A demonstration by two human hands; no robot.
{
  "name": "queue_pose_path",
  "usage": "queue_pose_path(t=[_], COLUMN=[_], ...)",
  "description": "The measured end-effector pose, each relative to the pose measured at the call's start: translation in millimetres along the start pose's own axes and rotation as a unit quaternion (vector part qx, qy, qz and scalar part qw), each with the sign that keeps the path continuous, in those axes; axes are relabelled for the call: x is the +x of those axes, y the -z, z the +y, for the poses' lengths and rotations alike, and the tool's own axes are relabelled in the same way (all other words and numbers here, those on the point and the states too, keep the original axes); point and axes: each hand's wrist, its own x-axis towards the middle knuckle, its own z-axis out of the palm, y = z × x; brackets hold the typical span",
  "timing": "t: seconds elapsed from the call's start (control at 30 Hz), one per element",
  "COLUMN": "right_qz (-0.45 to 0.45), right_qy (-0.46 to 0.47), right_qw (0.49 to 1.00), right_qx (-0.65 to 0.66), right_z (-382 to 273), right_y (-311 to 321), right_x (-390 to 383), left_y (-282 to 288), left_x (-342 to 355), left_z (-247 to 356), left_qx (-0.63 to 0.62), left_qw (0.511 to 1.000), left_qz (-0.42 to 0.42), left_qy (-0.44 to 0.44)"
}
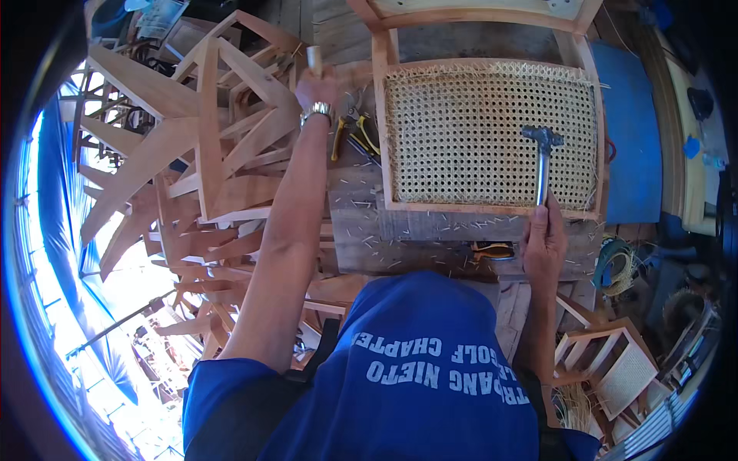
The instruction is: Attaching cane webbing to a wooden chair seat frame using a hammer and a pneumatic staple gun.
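My right hand [544, 242] is closed round the handle of a hammer [543, 165], its metal head up over the cane. Beneath the hammer lies a woven cane panel [461, 131] set in a wooden frame [477, 207], with frayed cane ends along its far edge. To the left of the frame, my left hand [316, 91] is raised and closed on a pale cylindrical piece [314, 60]; its lower part is hidden in the fist. Beside that wrist, yellow-handled pliers [365, 134] lie on the wooden bench [357, 223].
Stacked wooden chair parts [204, 131] crowd the left side. Cane scraps litter the bench near another yellow-handled tool [492, 251]. A blue board [630, 131] lies right of the frame. A coil of cane strands [615, 269] and a cane-panelled chair [615, 369] are at lower right.
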Motion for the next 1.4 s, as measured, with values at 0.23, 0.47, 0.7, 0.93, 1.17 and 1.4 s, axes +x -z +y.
queue_pose_path(t=[0.23,0.47,0.7,0.93,1.17,1.4], right_qz=[-0.018,-0.032,-0.006,-0.013,-0.029,-0.041], right_qy=[-0.041,-0.018,-0.03,-0.047,-0.035,-0.031], right_qw=[0.999,0.999,0.999,0.999,0.999,0.999], right_qx=[0.001,-0.012,0.033,0.024,0.016,0.018], right_z=[-1,-9,6,8,-2,0], right_y=[-4,-15,-9,-4,-17,-17], right_x=[4,3,-3,0,4,-2], left_y=[-14,-25,-23,-14,-17,-37], left_x=[-56,-64,-80,-75,-75,-85], left_z=[18,52,30,18,51,58], left_qx=[-0.056,0.022,-0.009,-0.137,-0.009,0.019], left_qw=[0.973,0.987,0.98,0.984,0.988,0.988], left_qz=[-0.188,-0.105,-0.082,-0.1,-0.075,-0.033], left_qy=[-0.12,-0.116,-0.182,-0.058,-0.136,-0.152])
